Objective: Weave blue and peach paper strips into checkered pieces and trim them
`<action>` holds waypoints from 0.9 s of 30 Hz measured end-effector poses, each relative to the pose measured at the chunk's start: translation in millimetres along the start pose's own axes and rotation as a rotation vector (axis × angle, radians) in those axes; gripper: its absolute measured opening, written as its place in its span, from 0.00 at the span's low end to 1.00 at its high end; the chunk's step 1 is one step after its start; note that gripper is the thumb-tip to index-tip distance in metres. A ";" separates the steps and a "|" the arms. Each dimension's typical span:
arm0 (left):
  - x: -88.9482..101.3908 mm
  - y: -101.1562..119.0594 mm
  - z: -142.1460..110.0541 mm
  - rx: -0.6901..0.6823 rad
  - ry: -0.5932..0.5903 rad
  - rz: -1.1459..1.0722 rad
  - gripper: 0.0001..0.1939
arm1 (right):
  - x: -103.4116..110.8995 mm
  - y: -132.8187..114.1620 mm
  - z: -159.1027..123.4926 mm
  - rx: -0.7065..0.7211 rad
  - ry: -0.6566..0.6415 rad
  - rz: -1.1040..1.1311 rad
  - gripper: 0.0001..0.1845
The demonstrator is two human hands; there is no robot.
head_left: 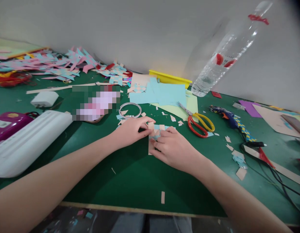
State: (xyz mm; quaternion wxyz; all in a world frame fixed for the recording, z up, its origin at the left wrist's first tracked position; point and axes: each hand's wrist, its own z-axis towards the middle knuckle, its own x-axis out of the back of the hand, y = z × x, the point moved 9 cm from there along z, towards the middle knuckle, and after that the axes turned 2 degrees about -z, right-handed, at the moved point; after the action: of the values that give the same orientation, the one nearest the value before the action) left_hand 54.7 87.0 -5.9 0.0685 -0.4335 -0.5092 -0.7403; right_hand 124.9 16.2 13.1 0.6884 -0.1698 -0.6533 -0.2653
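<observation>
The left hand's (133, 131) fingers pinch the upper left of a small pink-and-blue woven paper piece (156, 132); the right hand's (175, 147) fingers press its right and lower parts, just above the green bench (130, 187). Uneven pulling could loosen the weave or tear a strip. Scissors (197, 121) lie open-handled beyond, near loose scraps (173, 118).
</observation>
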 end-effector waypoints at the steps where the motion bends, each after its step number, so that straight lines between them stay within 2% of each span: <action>1: 0.0 -0.1 -0.2 0.001 -0.003 -0.002 0.16 | 0.5 -3.4 -0.7 0.019 0.015 -0.040 0.18; 4: 0.5 -0.4 -1.2 -0.003 -0.003 0.013 0.16 | 0.1 -2.2 -0.5 0.001 0.049 -0.049 0.17; 8: 1.3 -0.5 -2.3 -0.022 0.004 0.052 0.16 | -8.0 24.7 0.6 -0.200 0.068 0.243 0.20; 10: 1.1 -0.6 -2.5 -0.026 0.002 0.051 0.16 | -12.1 34.3 0.5 -0.254 0.085 0.371 0.19; 15: -0.1 0.7 -2.5 -0.034 -0.002 0.028 0.15 | -9.0 42.9 -1.4 -0.284 0.173 0.451 0.17; 19: -0.4 0.9 -2.7 -0.031 -0.006 0.037 0.14 | -9.2 39.8 -0.1 -0.267 0.169 0.432 0.15; 22: -2.6 3.3 -5.2 -0.055 -0.059 0.036 0.19 | -13.8 36.1 3.1 -0.254 0.114 0.382 0.13; 25: -11.1 9.8 -10.5 -0.135 -0.176 0.044 0.30 | -15.6 32.1 6.0 -0.228 0.080 0.322 0.12; 27: -15.0 12.6 -13.1 -0.180 -0.207 0.079 0.36 | -14.6 30.1 7.1 -0.210 0.076 0.300 0.13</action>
State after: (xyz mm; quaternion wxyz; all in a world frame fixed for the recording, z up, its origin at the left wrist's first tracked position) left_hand 63.3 65.3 -9.2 0.0053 -0.5316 -0.4275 -0.7312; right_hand 136.8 46.6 2.6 0.7229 -0.3264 -0.5628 -0.2327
